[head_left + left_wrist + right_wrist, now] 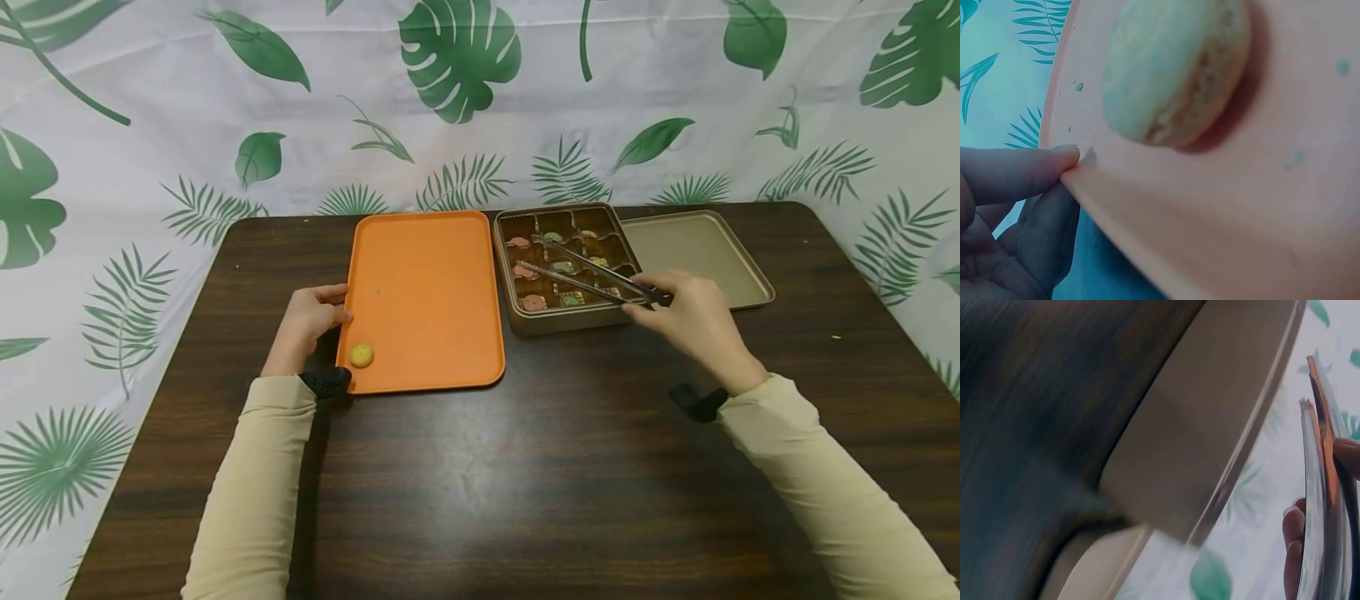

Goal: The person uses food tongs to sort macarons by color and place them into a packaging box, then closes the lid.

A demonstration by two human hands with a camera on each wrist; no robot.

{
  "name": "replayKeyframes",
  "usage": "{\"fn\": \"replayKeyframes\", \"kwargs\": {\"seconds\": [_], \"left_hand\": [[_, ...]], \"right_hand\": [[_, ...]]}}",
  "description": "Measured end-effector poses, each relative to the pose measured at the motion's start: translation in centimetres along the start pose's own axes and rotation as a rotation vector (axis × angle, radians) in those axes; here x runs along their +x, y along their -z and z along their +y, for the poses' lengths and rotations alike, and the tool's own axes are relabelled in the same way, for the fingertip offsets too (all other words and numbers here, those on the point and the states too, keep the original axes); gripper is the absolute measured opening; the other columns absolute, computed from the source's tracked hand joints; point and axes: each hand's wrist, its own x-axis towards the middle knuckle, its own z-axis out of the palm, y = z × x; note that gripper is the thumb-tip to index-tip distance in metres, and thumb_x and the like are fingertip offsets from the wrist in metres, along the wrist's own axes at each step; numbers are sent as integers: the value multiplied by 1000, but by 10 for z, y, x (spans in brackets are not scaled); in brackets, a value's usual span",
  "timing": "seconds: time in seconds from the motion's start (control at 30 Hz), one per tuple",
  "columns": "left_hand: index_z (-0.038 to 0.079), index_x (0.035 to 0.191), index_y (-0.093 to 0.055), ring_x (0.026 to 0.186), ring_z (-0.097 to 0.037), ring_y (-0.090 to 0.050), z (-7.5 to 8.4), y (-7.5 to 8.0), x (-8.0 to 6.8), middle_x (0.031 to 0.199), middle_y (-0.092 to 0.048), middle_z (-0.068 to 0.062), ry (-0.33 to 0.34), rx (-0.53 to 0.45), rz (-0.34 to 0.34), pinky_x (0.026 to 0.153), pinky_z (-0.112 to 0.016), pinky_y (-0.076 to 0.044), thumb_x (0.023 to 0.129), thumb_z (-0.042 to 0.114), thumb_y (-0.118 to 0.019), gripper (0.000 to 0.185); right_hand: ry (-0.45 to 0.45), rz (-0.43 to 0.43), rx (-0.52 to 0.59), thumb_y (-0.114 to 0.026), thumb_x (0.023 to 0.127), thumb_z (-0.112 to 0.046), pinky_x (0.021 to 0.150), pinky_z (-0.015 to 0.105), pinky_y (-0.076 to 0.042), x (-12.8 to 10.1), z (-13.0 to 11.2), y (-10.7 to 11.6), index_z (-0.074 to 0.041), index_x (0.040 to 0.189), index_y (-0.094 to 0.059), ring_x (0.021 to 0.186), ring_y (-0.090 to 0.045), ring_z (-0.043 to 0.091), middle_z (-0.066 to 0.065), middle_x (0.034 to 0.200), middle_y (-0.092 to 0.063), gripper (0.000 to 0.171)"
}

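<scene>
My left hand [303,325] pinches the left rim of an orange tray [427,292], thumb on top and fingers beneath, as the left wrist view shows. Close to that hand, a yellow macaron [361,355] lies in the tray's near left corner. My right hand [693,321] holds metal tongs [630,284] by their rear end. Their two arms spread apart over a divided box [570,321], tips toward its left columns. Pink, green and yellow macarons sit in its compartments. Whether the tips touch any macaron I cannot tell. In the right wrist view, the tongs [1329,487] show at the right edge.
Right of the box, partly behind it, lies its gold-coloured lid [693,258]. The box stands against or very near the tray's right side. All rest on a dark wooden table [480,483], with a leaf-patterned cloth [322,108] behind. Small crumbs dot the tray.
</scene>
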Motion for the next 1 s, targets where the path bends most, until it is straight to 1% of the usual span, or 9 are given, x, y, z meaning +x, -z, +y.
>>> {"fn": "replayKeyframes", "kwargs": {"seconds": [0.17,0.3,0.37,0.47,0.53,0.57,0.67,0.83,1.0], "left_hand": [[0,146,-35,129,-33,-46,0,1,1,146,-40,-24,-9,3,2,107,-42,-43,91,-8,-50,58],[1,146,-35,129,-34,-46,0,1,1,146,-41,-24,-5,15,6,107,-42,-43,91,-7,-50,58],[1,147,-35,129,-34,-46,-1,2,1,147,-40,-24,1,19,5,108,-42,-43,91,-7,-50,58],[1,147,-35,129,-33,-46,-1,2,0,147,-40,-23,5,14,3,108,-42,-43,91,-7,-50,58],[2,147,-35,129,-33,-46,-1,2,0,147,-40,-23,8,12,1,108,-42,-43,91,-7,-50,59],[2,147,-35,129,-33,-46,-1,2,0,147,-40,-23,6,12,1,108,-42,-43,91,-7,-50,59],[2,147,-35,129,-33,-46,-1,2,0,148,-40,-23,0,9,0,108,-42,-43,91,-7,-50,59],[2,147,-35,129,-33,-46,-2,2,1,148,-40,-22,3,5,1,107,-42,-43,91,-7,-50,59],[2,147,-34,129,-33,-46,-2,2,1,148,-40,-22,6,11,-5,107,-42,-43,91,-6,-49,59]], "right_hand": [[40,-75,30,-74,82,-16,74,49,-52,4,-25,-15,0,116,-68,89,-65,36,22,107,-68,38],[46,-163,55,-74,82,-19,85,52,-51,8,-44,-27,-4,120,-66,99,-64,36,19,113,-68,41],[64,-196,64,-74,82,-21,89,53,-50,10,-53,-34,-5,121,-66,99,-65,35,18,114,-68,42],[125,-218,66,-75,81,-22,84,49,-52,11,-65,-45,-5,120,-67,92,-66,32,15,110,-69,43],[168,-221,68,-76,80,-21,83,47,-54,11,-73,-51,-5,118,-68,94,-67,31,15,112,-69,42],[191,-221,73,-76,80,-21,79,45,-55,11,-77,-54,-5,117,-69,95,-67,30,15,113,-69,41],[235,-250,75,-77,80,-21,76,40,-55,12,-89,-62,-7,114,-70,91,-68,27,13,114,-70,37],[273,-318,55,-76,81,-23,66,32,-52,14,-104,-75,-9,113,-71,76,-64,19,7,101,-72,35],[272,-379,41,-75,82,-25,60,24,-45,18,-114,-86,-9,113,-71,72,-55,14,6,100,-70,35]]}}
